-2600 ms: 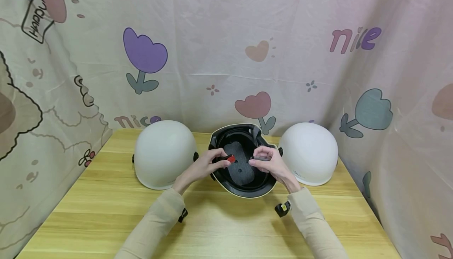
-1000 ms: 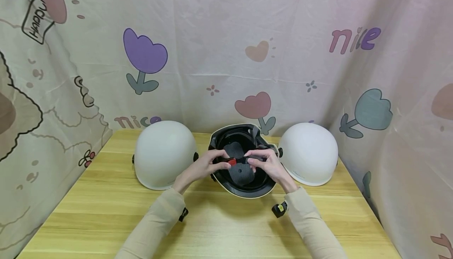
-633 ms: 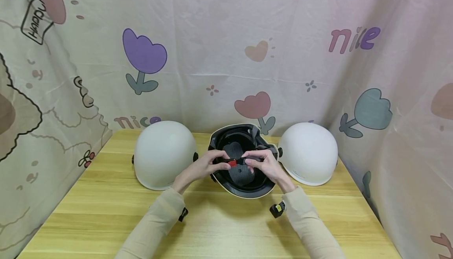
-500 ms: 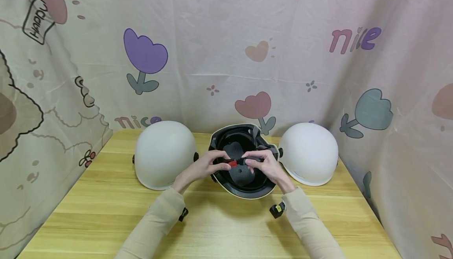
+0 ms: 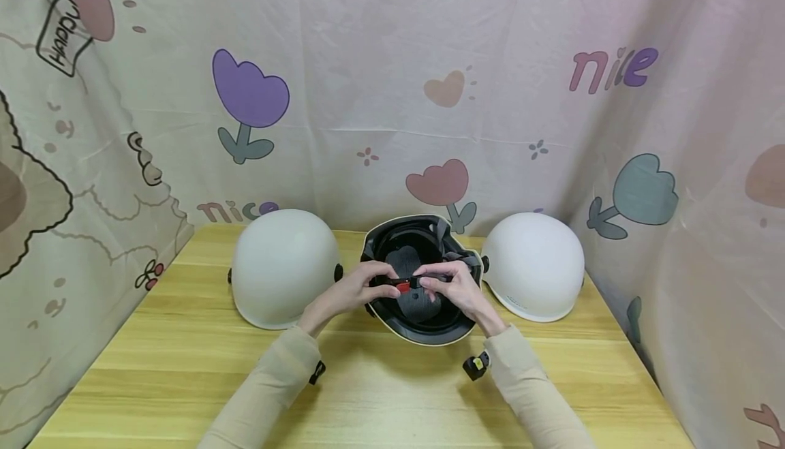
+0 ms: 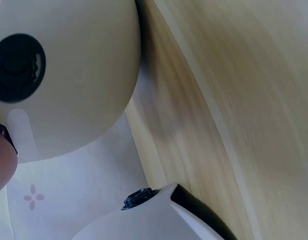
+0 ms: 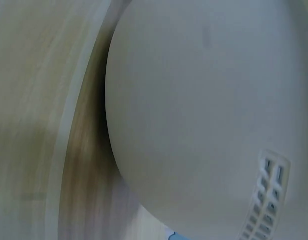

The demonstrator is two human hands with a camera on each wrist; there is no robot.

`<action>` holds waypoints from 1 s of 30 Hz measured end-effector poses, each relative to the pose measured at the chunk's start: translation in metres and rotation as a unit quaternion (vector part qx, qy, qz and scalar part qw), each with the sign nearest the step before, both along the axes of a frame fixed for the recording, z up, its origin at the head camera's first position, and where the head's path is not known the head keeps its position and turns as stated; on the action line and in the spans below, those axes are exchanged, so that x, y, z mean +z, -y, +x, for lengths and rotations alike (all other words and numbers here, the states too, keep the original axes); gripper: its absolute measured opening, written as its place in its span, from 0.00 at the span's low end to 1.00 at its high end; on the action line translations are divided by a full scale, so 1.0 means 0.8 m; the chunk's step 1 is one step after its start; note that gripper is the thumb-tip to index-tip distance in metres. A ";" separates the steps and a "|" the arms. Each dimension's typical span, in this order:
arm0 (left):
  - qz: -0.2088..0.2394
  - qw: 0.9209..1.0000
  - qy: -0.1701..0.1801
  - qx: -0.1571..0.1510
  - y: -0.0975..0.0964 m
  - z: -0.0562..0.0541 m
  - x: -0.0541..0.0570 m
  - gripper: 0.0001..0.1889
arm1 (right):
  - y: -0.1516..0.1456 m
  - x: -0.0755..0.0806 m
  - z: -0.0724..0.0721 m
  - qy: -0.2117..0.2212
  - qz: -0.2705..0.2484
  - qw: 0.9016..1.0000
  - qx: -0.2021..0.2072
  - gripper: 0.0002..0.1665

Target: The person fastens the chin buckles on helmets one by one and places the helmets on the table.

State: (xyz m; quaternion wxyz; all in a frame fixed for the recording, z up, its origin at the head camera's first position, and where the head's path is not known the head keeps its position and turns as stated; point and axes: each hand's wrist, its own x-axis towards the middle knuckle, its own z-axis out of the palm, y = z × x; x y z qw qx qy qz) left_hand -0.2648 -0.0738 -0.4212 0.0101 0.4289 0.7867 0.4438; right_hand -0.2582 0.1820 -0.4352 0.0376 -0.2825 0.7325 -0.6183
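Note:
An upturned cream-white helmet (image 5: 422, 330) lies mid-table in the head view, showing its black inside and grey pad (image 5: 418, 307). Above that opening, my left hand (image 5: 356, 287) pinches the red-and-black half of a chin-strap buckle (image 5: 403, 287) between thumb and fingers. My right hand (image 5: 458, 289) pinches the black half (image 5: 415, 282) from the other side. Both halves meet or nearly meet; whether they are joined is too small to tell. One fingertip (image 6: 1, 160) shows at the left edge of the left wrist view. The right wrist view shows no hand.
Two white helmets stand dome up, one on the left (image 5: 285, 268) and one on the right (image 5: 535, 266), close beside the middle one. All are on a wooden table (image 5: 392, 401). A printed curtain (image 5: 362, 95) hangs behind it.
My right hand has moved left with the black buckle half, closing the gap to the red half. My left hand has stayed nearly still; the red part has dipped slightly.

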 end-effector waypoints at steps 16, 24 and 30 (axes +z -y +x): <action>-0.020 0.999 -0.006 0.025 0.001 0.000 -0.003 0.04 | 0.009 0.001 0.001 0.009 -0.002 1.000 0.004 0.10; -0.033 0.999 0.008 0.040 0.001 0.002 -0.001 0.04 | 0.010 0.003 0.004 0.018 -0.001 1.000 0.002 0.10; -0.038 0.998 0.015 0.043 0.000 0.002 -0.001 0.05 | 0.009 0.001 0.003 0.021 -0.003 1.000 0.003 0.11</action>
